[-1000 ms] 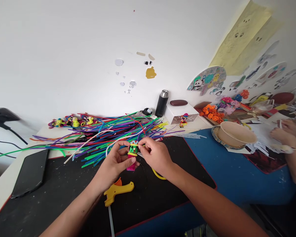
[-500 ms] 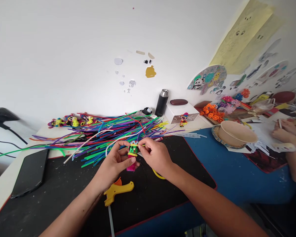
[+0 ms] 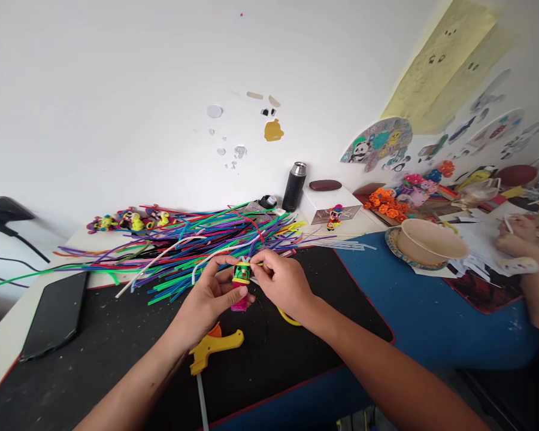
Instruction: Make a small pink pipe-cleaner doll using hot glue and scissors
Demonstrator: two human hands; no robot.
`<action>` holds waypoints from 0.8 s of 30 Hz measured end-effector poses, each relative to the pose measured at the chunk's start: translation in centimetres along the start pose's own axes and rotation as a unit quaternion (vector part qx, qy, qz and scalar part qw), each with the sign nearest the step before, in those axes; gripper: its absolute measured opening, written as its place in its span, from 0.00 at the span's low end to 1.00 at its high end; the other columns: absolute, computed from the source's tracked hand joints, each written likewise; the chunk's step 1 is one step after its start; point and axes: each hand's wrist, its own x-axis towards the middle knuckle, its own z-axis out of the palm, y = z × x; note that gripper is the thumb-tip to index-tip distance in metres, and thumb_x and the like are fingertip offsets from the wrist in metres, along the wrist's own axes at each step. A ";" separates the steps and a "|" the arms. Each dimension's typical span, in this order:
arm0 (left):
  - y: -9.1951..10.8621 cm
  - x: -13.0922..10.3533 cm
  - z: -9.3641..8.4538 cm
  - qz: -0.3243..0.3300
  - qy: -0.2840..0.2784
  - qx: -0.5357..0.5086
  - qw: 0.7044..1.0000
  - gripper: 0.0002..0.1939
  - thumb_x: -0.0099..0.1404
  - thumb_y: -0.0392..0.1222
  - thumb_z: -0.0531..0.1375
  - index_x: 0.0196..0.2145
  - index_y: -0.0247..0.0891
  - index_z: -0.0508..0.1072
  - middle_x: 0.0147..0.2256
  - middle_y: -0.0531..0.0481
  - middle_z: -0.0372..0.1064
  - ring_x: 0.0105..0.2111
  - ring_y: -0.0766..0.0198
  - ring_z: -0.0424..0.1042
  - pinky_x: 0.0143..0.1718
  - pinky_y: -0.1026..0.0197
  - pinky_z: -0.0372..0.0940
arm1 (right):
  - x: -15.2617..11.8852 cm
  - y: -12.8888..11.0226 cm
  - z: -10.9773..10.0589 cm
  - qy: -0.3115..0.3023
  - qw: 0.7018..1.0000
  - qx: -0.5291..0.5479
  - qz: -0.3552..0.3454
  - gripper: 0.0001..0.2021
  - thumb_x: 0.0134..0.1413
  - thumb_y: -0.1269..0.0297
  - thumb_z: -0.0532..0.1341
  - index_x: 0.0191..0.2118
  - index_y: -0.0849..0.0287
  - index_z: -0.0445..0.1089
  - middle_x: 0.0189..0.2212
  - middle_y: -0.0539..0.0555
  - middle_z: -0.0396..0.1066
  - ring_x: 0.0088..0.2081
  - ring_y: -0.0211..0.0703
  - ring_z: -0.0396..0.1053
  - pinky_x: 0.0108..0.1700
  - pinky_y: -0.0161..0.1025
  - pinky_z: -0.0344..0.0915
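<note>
Between both hands is a small pipe-cleaner figure (image 3: 241, 272), with a pink lower part, a green middle and yellow bands. My left hand (image 3: 215, 290) is closed around it, thumb across the pink part. My right hand (image 3: 282, 284) pinches a yellow pipe cleaner (image 3: 289, 317) at the figure's upper right side; the strand's loose end curves out below that hand. Under my left wrist, a yellow hot glue gun (image 3: 218, 346) with an orange trigger and a glue stick lies on the black mat (image 3: 314, 341).
Behind the hands spreads a pile of coloured pipe cleaners (image 3: 224, 239). A black thermos (image 3: 294, 187) stands by a white box (image 3: 327, 203). Several finished figures (image 3: 132, 219) lie at the back left; a phone-like black slab (image 3: 56, 314) is nearer. Another person's hands (image 3: 521, 242) work at the right, beyond a bowl (image 3: 433, 242).
Almost nothing differs. The view has shifted very slightly, and both hands keep the same grip on the figure and the yellow pipe cleaner.
</note>
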 end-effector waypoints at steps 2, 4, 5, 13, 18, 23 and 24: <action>-0.1 0.0 -0.1 -0.001 -0.001 0.004 1.000 0.25 0.62 0.40 0.75 0.51 0.46 0.68 0.38 0.54 0.78 0.32 0.58 0.84 0.36 0.60 0.76 | 0.0 0.0 0.0 0.000 1.000 -0.002 -0.001 0.05 0.66 0.66 0.62 0.39 0.54 0.77 0.21 0.45 0.69 0.22 0.39 0.64 0.29 0.35 0.54; -0.2 0.0 -0.1 -0.004 -0.002 0.006 1.000 0.26 0.62 0.40 0.75 0.51 0.46 0.68 0.38 0.54 0.78 0.33 0.58 0.84 0.36 0.60 0.76 | 0.0 0.0 0.0 0.000 1.000 -0.003 -0.003 0.04 0.66 0.66 0.63 0.39 0.54 0.76 0.21 0.45 0.69 0.22 0.39 0.64 0.29 0.35 0.53; -0.2 0.0 -0.2 -0.005 -0.002 0.006 1.000 0.26 0.62 0.41 0.75 0.52 0.46 0.68 0.39 0.53 0.78 0.33 0.58 0.84 0.37 0.60 0.77 | 0.0 0.0 0.0 0.000 1.000 -0.003 -0.004 0.04 0.65 0.66 0.63 0.39 0.55 0.76 0.21 0.45 0.69 0.22 0.38 0.63 0.29 0.36 0.53; -0.2 0.1 -0.2 -0.002 -0.005 0.000 1.000 0.24 0.62 0.40 0.75 0.50 0.46 0.68 0.39 0.53 0.79 0.33 0.58 0.84 0.37 0.60 0.77 | 0.0 0.0 0.0 -0.003 1.000 -0.008 0.000 0.04 0.65 0.67 0.63 0.39 0.54 0.77 0.20 0.45 0.69 0.22 0.39 0.64 0.29 0.35 0.54; -0.3 0.0 -0.2 -0.007 -0.005 -0.004 1.000 0.25 0.62 0.40 0.75 0.50 0.45 0.68 0.40 0.52 0.79 0.33 0.58 0.84 0.37 0.59 0.77 | 0.0 0.1 0.0 -0.004 1.000 -0.007 0.004 0.04 0.65 0.67 0.63 0.39 0.54 0.76 0.21 0.45 0.70 0.22 0.39 0.65 0.29 0.35 0.54; -0.1 0.0 0.0 -0.008 0.003 0.000 1.000 0.26 0.61 0.40 0.75 0.50 0.45 0.67 0.40 0.53 0.79 0.33 0.58 0.84 0.36 0.59 0.77 | 0.1 0.1 0.1 0.000 1.000 0.014 0.004 0.04 0.65 0.66 0.62 0.39 0.55 0.76 0.20 0.45 0.68 0.21 0.39 0.62 0.28 0.35 0.53; 0.0 0.0 0.0 -0.007 0.005 0.002 1.000 0.27 0.61 0.40 0.76 0.50 0.45 0.66 0.40 0.53 0.79 0.33 0.58 0.84 0.36 0.59 0.77 | 0.1 0.1 0.1 0.000 1.000 0.018 0.005 0.05 0.65 0.66 0.62 0.39 0.55 0.76 0.20 0.44 0.67 0.21 0.38 0.61 0.28 0.36 0.52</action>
